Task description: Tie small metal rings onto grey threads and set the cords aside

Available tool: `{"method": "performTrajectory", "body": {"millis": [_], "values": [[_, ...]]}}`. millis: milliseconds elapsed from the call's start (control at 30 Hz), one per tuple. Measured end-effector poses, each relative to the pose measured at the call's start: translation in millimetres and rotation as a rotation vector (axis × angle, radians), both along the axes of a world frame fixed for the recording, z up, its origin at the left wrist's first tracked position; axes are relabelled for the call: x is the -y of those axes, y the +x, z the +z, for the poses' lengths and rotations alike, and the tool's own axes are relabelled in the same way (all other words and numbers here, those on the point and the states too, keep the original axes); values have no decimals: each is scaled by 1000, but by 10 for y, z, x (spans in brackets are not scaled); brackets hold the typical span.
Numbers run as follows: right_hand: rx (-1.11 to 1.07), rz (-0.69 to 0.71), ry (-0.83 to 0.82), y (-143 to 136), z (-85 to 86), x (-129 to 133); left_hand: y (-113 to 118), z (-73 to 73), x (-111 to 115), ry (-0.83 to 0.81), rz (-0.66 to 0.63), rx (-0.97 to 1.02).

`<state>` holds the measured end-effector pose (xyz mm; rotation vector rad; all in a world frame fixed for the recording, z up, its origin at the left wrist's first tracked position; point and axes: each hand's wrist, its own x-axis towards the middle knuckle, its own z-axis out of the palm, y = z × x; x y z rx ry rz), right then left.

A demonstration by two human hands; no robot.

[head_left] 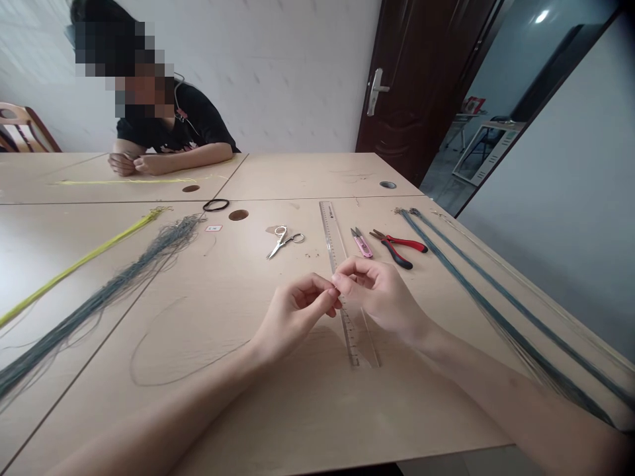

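My left hand [302,307] and my right hand [380,294] meet fingertip to fingertip above a clear plastic ruler [327,228]. Each is closed in a pinch. Whatever sits between the fingertips is too small to make out. A thin dark thread [163,385] loops over the table on the left and disappears behind my left wrist. Beyond my hands lie silver scissors [280,243] with their blades slightly parted, pink thread snips [362,243], and pliers with red and black handles [404,244].
On the left lie a yellow thread bundle [84,262] and a frayed grey-blue one [119,284]. Blue-grey cord bundles [461,281] run along the right edge. A black ring [216,205] and small label [213,228] lie near a table hole [239,215]. Another person [198,125] leans on the far table.
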<state>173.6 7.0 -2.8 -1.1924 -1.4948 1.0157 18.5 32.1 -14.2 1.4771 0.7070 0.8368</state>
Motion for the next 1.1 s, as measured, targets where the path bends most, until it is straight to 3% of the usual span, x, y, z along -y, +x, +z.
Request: {"method": "performTrajectory", "body": {"millis": [500,800,1100], "values": [[198,-7,180,24,-5,-1,8,-3,-8,138,204,-146],[629,-63,567,27,-40,-9,-5,-87,-31,260,192,-272],[709,-74,581,9,-61,-9,5,-31,-1,289,228,-304]]}}
